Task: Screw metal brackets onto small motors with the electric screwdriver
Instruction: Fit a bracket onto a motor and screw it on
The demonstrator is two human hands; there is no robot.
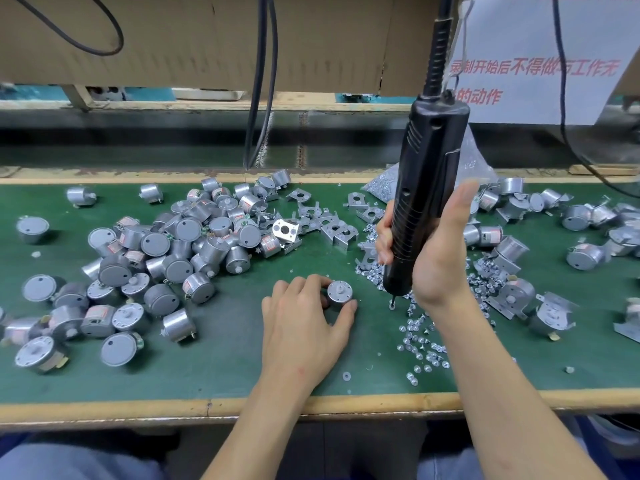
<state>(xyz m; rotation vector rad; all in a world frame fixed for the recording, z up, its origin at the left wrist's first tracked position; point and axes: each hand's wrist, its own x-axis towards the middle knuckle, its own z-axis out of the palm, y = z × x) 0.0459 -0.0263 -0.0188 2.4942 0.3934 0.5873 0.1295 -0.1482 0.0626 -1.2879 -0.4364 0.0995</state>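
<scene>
Head view: 1 motor held, driver upright over the screws.
Left hand (304, 329) pinches 1 motor (339, 292) between thumb and curled fingertips, shaft up, on the green mat (221, 355). Right hand (434, 252) wraps the electric screwdriver (424, 188), its bit down among loose screws (420, 342). Brackets (323, 225) lie loose beyond the motor. Clear bag (381, 183) behind the screwdriver holds screws.
</scene>
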